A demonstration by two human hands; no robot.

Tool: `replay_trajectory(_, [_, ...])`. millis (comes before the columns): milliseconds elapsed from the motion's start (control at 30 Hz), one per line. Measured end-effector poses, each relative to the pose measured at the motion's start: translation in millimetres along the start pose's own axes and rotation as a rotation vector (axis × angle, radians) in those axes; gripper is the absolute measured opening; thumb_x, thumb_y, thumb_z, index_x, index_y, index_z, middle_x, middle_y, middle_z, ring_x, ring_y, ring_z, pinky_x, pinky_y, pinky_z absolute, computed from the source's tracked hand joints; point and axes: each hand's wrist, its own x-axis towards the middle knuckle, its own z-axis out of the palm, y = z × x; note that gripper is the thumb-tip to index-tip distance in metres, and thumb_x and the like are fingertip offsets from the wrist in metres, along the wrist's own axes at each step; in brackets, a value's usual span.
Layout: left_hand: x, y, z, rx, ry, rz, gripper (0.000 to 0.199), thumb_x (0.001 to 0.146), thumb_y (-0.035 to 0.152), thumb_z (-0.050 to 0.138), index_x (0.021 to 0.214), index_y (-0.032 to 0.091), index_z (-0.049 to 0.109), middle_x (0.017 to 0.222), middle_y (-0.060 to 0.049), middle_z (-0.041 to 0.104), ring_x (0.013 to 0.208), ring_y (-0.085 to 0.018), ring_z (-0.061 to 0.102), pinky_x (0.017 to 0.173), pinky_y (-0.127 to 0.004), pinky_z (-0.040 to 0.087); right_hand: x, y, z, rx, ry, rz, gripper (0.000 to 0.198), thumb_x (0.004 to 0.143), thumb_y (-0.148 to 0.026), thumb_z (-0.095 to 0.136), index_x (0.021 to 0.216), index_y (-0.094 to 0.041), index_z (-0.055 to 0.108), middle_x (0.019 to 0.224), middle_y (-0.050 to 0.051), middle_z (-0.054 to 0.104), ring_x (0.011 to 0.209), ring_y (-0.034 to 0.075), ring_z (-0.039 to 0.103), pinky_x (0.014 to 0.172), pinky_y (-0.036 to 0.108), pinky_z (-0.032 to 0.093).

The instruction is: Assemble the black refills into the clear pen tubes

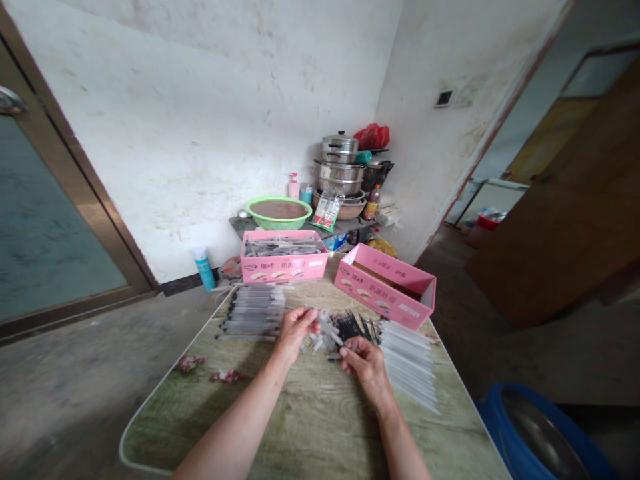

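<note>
Over the middle of the table, my left hand (299, 327) is closed in a pinch beside a loose pile of small clear pen caps (327, 331); what lies between its fingertips is too small to make out. My right hand (364, 365) is also pinched, at the near side of the pile, its fingertips by a small translucent piece with a dark end (334, 358). Black pen parts (354, 325) lie just beyond it. Clear pen barrels (409, 363) are lined up on the right. A row of clear pens with black ends (256, 310) lies left.
A pink box (284, 269) full of pens stands at the table's back left, a second pink box (385, 293) at back right. Behind are a green basin (279, 223) and stacked pots (341, 175). A blue tub (520, 427) sits low right.
</note>
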Motion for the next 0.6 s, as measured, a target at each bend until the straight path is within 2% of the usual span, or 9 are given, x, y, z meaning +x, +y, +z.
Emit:
replay_trajectory(167, [-2, 4, 2, 0.005, 0.010, -0.008, 0.041, 0.063, 0.049, 0.082, 0.074, 0.011, 0.068, 0.062, -0.001, 0.063, 0.050, -0.010, 0.057, 0.052, -0.022, 0.050, 0, 1, 0, -0.049, -0.075, 0.020, 0.044, 0.089, -0.058, 0.054, 0.074, -0.018, 0.064, 0.050, 0.000, 0.062, 0.042, 0.012, 0.049, 0.046, 0.023, 0.038])
replay_trajectory(333, [-4, 3, 5, 0.015, 0.030, -0.001, 0.042, 0.063, 0.049, 0.082, 0.074, 0.011, 0.068, 0.062, -0.002, 0.063, 0.050, -0.011, 0.057, 0.050, -0.022, 0.049, -1, -2, -1, -0.096, 0.005, -0.044, 0.040, 0.086, -0.051, 0.061, 0.063, -0.018, 0.060, 0.051, 0.000, 0.059, 0.047, 0.012, 0.048, 0.050, 0.024, 0.038])
replay_trajectory(467, [1, 1, -1, -0.032, 0.095, -0.001, 0.041, 0.062, 0.048, 0.083, 0.074, 0.011, 0.068, 0.060, -0.002, 0.063, 0.049, -0.010, 0.057, 0.048, -0.021, 0.048, -1, 0, -2, -0.142, 0.044, -0.094, 0.031, 0.083, -0.044, 0.066, 0.067, -0.019, 0.058, 0.052, -0.002, 0.056, 0.049, 0.012, 0.046, 0.051, 0.024, 0.036])
replay_trajectory(600, [7, 3, -11, -0.079, 0.186, 0.024, 0.044, 0.058, 0.049, 0.085, 0.074, 0.011, 0.069, 0.062, -0.001, 0.065, 0.050, -0.011, 0.058, 0.050, -0.022, 0.050, 1, 4, -9, -0.142, 0.175, -0.116, 0.030, 0.082, -0.045, 0.067, 0.068, -0.020, 0.056, 0.053, -0.003, 0.054, 0.050, 0.013, 0.046, 0.051, 0.025, 0.036])
